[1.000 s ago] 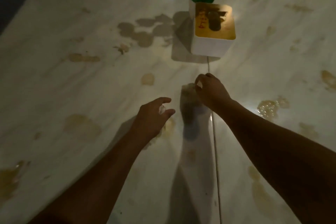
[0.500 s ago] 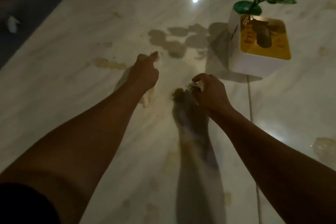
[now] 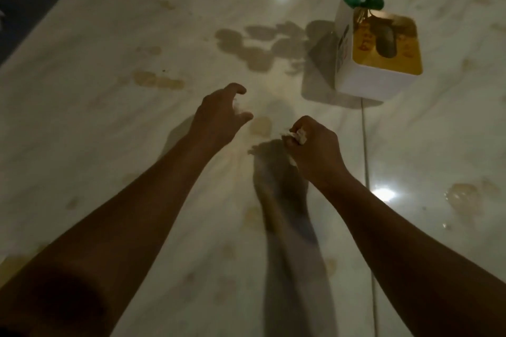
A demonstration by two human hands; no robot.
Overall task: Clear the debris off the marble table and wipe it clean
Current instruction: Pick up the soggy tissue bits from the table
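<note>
Both forearms reach forward; the left hand [image 3: 219, 117] hovers clawed, thumb and forefinger apart; the right hand [image 3: 315, 150] fists around a pale scrap [image 3: 301, 134].

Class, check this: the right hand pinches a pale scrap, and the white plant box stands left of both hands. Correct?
No. In the head view the white plant box stands right of the left hand and the right hand, which does pinch the pale scrap.

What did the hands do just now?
The left hand reached forward past the right hand, closed up over the table, then opened its fingers again. The right hand stayed where it was, still gripping white scraps. The plant box did not move.
</note>
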